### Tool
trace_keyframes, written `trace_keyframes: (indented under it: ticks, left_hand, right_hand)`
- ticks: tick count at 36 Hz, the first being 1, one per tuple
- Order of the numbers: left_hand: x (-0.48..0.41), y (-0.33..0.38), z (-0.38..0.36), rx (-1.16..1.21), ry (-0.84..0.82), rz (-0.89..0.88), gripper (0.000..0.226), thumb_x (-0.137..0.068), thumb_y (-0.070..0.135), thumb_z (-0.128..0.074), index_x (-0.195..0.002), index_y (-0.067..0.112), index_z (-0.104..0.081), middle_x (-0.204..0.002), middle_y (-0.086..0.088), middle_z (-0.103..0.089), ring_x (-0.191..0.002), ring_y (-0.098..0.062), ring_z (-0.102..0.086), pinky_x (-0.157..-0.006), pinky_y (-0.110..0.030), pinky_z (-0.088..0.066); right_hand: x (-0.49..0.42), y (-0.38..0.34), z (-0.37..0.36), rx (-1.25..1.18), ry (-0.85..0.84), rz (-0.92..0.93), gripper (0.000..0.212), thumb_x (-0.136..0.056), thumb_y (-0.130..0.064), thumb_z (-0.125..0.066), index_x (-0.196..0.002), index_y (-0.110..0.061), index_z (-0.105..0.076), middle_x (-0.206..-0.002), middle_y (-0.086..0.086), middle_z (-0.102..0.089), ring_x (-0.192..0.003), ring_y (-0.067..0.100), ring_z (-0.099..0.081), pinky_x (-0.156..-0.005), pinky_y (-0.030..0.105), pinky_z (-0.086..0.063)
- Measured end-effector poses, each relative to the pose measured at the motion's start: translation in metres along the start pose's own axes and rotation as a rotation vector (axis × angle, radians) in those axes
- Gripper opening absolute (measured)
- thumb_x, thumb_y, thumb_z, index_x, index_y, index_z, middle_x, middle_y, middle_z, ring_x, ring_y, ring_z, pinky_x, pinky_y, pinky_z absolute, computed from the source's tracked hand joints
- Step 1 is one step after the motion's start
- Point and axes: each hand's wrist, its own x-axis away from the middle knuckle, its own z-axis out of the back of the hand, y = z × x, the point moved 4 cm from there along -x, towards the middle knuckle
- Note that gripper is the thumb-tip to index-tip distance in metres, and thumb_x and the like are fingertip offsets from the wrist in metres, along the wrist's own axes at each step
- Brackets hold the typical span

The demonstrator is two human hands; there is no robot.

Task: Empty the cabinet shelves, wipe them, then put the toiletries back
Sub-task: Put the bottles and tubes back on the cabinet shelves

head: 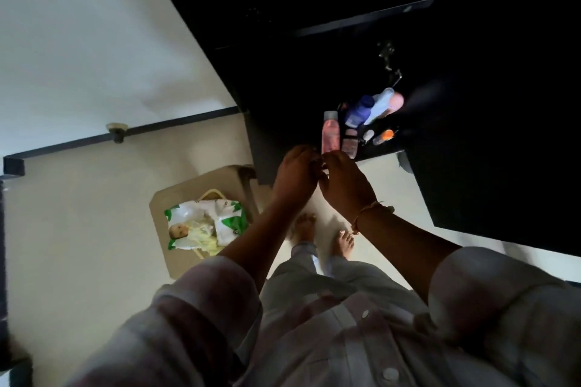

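Observation:
A dark cabinet stands open, with a shelf holding several toiletries. At the shelf's front stands a tall pink bottle. Behind it are a blue bottle, a white tube, a small pink jar and an orange-capped item. My right hand reaches the pink bottle's base, its curled fingers covering the bottom. My left hand is right beside it, back toward the camera, its fingers hidden.
A beige stool stands on the pale floor to the left, carrying a green and white wipes pack. My bare feet are in front of the cabinet. A dark open cabinet door hangs to the right.

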Motion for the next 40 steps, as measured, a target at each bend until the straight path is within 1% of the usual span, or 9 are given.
trace_keyframes:
  ticks: [4,9,12,15,22,25,30,36,40]
  left_hand:
    - [-0.027,0.022,-0.012,0.040,-0.017,-0.031,0.014,-0.086,0.010,-0.058,-0.088,0.006,-0.070,-0.096,-0.009,-0.065,-0.089,-0.023,-0.059,-0.079,-0.026,-0.045]
    - [-0.058,0.052,-0.013,0.074,0.019,-0.091,0.035,-0.091,0.016,-0.062,-0.125,0.007,-0.060,-0.121,-0.012,-0.062,-0.113,-0.023,-0.057,-0.095,-0.018,-0.036]
    - [-0.078,0.064,-0.017,0.075,0.005,-0.117,0.050,-0.090,0.017,-0.066,-0.137,0.012,-0.051,-0.131,-0.007,-0.055,-0.122,-0.017,-0.051,-0.102,-0.016,-0.036]
    - [-0.095,0.073,-0.021,0.008,-0.031,-0.165,0.060,-0.088,0.017,-0.069,-0.143,0.014,-0.044,-0.135,-0.009,-0.051,-0.125,-0.019,-0.049,-0.101,-0.018,-0.037]
    - [-0.113,0.074,-0.028,-0.075,-0.109,-0.218,0.056,-0.083,0.010,-0.073,-0.135,0.012,-0.054,-0.136,-0.010,-0.051,-0.125,-0.022,-0.051,-0.102,-0.031,-0.048]
    - [-0.115,0.072,-0.027,-0.114,-0.114,-0.233,0.047,-0.082,0.009,-0.073,-0.127,0.010,-0.060,-0.126,-0.010,-0.059,-0.116,-0.022,-0.059,-0.096,-0.031,-0.052]
    - [-0.115,0.072,-0.022,-0.118,-0.120,-0.224,0.041,-0.085,0.013,-0.071,-0.125,0.006,-0.060,-0.118,-0.010,-0.065,-0.106,-0.020,-0.063,-0.088,-0.019,-0.047]
    - [-0.111,0.079,-0.012,-0.080,-0.096,-0.180,0.034,-0.089,0.014,-0.067,-0.121,0.006,-0.060,-0.115,-0.008,-0.067,-0.103,-0.016,-0.064,-0.080,-0.008,-0.040]
    - [-0.106,0.082,-0.002,-0.056,-0.072,-0.147,0.029,-0.090,0.014,-0.066,-0.118,0.007,-0.061,-0.112,-0.005,-0.067,-0.095,-0.003,-0.058,-0.068,0.003,-0.033]
  right_hand:
    - [-0.001,0.023,0.024,-0.037,0.185,-0.090,0.030,-0.086,-0.011,-0.062,-0.116,-0.004,-0.060,-0.113,0.018,-0.058,-0.104,0.039,-0.059,-0.081,0.043,-0.054]
    - [-0.014,0.046,0.063,-0.095,0.356,-0.204,0.039,-0.088,-0.019,-0.050,-0.125,-0.008,-0.056,-0.122,0.019,-0.054,-0.105,0.039,-0.056,-0.085,0.047,-0.052]
    - [-0.027,0.052,0.086,-0.032,0.427,-0.245,0.040,-0.089,-0.022,-0.050,-0.125,-0.006,-0.055,-0.118,0.019,-0.053,-0.100,0.038,-0.057,-0.081,0.043,-0.054]
    - [-0.043,0.060,0.101,0.001,0.401,-0.250,0.042,-0.088,-0.020,-0.054,-0.130,-0.012,-0.052,-0.129,0.017,-0.047,-0.106,0.038,-0.056,-0.082,0.045,-0.055]
    - [-0.070,0.079,0.104,0.081,0.230,-0.224,0.058,-0.090,-0.017,-0.063,-0.144,-0.026,-0.041,-0.142,0.016,-0.040,-0.111,0.041,-0.058,-0.086,0.048,-0.055]
    - [-0.079,0.080,0.104,0.064,0.225,-0.191,0.049,-0.091,-0.018,-0.063,-0.137,-0.024,-0.048,-0.136,0.013,-0.049,-0.108,0.038,-0.061,-0.084,0.045,-0.056]
    - [-0.091,0.075,0.110,0.055,0.219,-0.140,0.027,-0.092,-0.015,-0.061,-0.119,-0.011,-0.061,-0.120,0.012,-0.063,-0.105,0.034,-0.063,-0.081,0.036,-0.052]
    - [-0.088,0.071,0.116,-0.007,0.208,-0.254,0.018,-0.093,-0.021,-0.059,-0.111,-0.017,-0.061,-0.112,0.012,-0.066,-0.096,0.038,-0.065,-0.077,0.045,-0.057]
    - [-0.082,0.063,0.125,-0.076,0.248,-0.248,0.015,-0.094,-0.019,-0.058,-0.107,-0.015,-0.064,-0.110,0.012,-0.067,-0.094,0.035,-0.066,-0.075,0.041,-0.057]
